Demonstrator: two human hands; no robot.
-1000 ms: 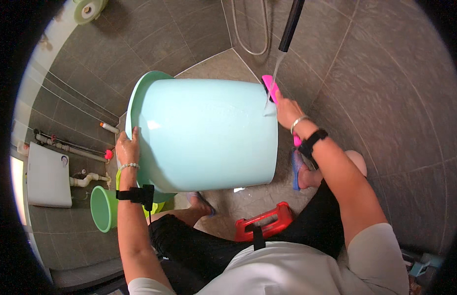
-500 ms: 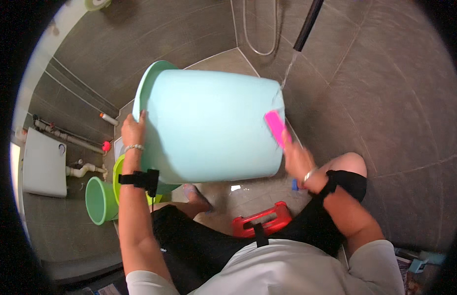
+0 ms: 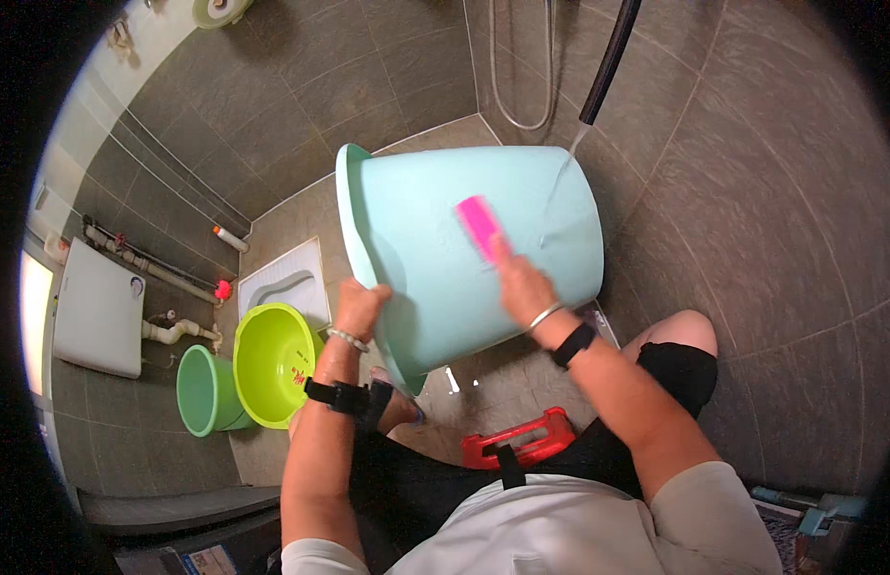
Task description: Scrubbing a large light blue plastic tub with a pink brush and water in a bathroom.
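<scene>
the pale blue tub lay sideways in front, rim leftward, long axis crosswise; the left hand gripped that rim, the right hand, forearm slanting inward, clasped a pink brush.

Grey tiled walls rise beyond the squat toilet. Tiled floor adjoins it; a bright strip glows to its left.

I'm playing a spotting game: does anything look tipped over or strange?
The pale blue tub is tipped on its side, the left hand gripping its rim. Tubs usually stand upright, so it looks odd. Water from the black tube hits it.
</scene>
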